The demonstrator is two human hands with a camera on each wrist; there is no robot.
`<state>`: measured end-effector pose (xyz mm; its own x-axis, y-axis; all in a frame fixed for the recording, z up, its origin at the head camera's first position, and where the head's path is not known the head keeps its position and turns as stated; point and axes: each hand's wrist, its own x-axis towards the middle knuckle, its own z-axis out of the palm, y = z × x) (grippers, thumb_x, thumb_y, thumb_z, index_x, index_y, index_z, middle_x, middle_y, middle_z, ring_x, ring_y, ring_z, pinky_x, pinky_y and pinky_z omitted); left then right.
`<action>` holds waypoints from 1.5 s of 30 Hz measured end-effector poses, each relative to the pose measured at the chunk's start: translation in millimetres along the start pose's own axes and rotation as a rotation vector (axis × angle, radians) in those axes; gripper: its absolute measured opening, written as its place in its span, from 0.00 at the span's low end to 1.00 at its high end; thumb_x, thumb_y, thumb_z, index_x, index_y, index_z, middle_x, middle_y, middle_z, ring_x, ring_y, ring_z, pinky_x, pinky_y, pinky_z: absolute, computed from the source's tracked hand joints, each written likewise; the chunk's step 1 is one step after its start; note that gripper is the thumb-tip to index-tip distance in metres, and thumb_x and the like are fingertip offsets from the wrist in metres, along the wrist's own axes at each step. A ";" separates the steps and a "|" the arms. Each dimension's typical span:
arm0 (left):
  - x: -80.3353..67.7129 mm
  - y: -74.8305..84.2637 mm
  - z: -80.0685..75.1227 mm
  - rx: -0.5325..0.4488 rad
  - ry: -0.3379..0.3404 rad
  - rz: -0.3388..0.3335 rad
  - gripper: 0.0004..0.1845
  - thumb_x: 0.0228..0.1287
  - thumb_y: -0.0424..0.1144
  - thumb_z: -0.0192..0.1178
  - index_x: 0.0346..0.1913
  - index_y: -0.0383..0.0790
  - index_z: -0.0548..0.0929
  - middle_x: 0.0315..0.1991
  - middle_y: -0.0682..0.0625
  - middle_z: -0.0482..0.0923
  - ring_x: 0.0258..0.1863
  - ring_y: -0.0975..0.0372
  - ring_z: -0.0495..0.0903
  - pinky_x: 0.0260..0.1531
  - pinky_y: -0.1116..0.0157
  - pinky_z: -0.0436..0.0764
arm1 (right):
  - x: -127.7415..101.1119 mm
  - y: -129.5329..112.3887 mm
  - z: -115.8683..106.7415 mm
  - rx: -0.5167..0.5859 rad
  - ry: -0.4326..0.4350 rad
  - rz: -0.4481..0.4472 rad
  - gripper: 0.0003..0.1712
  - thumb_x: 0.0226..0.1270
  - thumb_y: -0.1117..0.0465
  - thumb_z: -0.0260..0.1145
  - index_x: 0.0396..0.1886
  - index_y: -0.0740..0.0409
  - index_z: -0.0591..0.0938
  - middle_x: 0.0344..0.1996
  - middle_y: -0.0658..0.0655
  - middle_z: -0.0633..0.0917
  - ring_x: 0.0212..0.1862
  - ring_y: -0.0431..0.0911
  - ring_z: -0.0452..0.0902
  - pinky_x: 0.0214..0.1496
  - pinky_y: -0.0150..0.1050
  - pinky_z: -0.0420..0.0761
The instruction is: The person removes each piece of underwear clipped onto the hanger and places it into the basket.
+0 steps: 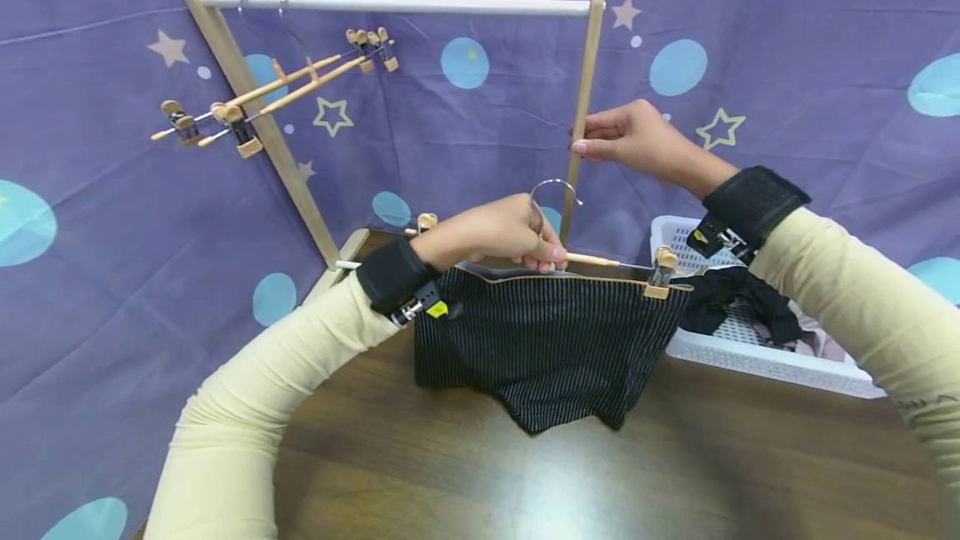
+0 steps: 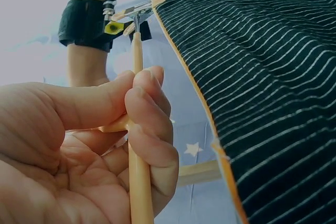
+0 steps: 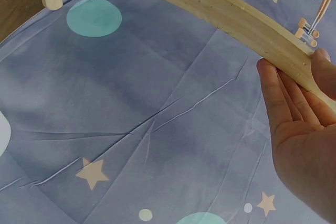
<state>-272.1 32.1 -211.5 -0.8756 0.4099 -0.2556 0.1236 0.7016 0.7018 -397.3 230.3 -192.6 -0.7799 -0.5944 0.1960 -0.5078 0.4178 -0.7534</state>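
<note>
The left hand curls tight around the wooden hanger. Striped black shorts hang from its clips, just above the brown table. The right hand holds the rack's wooden post with thumb and fingers around it. A white basket of clothes sits beside the shorts.
</note>
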 end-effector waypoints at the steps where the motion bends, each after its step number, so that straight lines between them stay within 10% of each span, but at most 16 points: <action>1: 0.8 -1.0 1.9 0.000 -0.002 -0.001 0.11 0.71 0.39 0.65 0.40 0.34 0.91 0.21 0.57 0.81 0.24 0.68 0.75 0.24 0.74 0.72 | -0.4 -0.3 0.0 -0.002 -0.002 0.001 0.23 0.73 0.58 0.67 0.62 0.66 0.81 0.57 0.67 0.85 0.47 0.30 0.85 0.54 0.30 0.85; 17: 8.7 -18.0 19.4 -0.119 -0.026 0.003 0.10 0.73 0.35 0.62 0.46 0.31 0.89 0.20 0.57 0.79 0.21 0.69 0.72 0.21 0.76 0.68 | -13.7 -11.1 -7.6 -0.156 -0.024 0.061 0.31 0.73 0.49 0.67 0.67 0.63 0.77 0.54 0.64 0.87 0.42 0.34 0.87 0.59 0.43 0.85; 25: 11.4 -23.2 22.0 -0.153 -0.030 -0.018 0.10 0.73 0.34 0.61 0.48 0.31 0.88 0.26 0.55 0.83 0.23 0.68 0.75 0.25 0.74 0.74 | -29.5 -17.7 -19.8 -0.193 -0.038 0.087 0.31 0.73 0.46 0.66 0.68 0.60 0.78 0.51 0.60 0.89 0.41 0.30 0.86 0.45 0.25 0.83; 45: 28.7 -37.2 22.2 -0.186 0.005 0.025 0.09 0.72 0.30 0.62 0.47 0.27 0.88 0.26 0.52 0.84 0.24 0.67 0.78 0.24 0.75 0.76 | -98.1 15.1 -24.0 -0.198 -0.020 0.142 0.26 0.74 0.47 0.66 0.62 0.58 0.83 0.52 0.59 0.89 0.44 0.26 0.84 0.46 0.19 0.79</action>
<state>-291.5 30.6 -259.7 -0.8757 0.4226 -0.2337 0.0573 0.5715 0.8186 -337.3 311.5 -208.2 -0.8422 -0.5328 0.0825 -0.4567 0.6236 -0.6345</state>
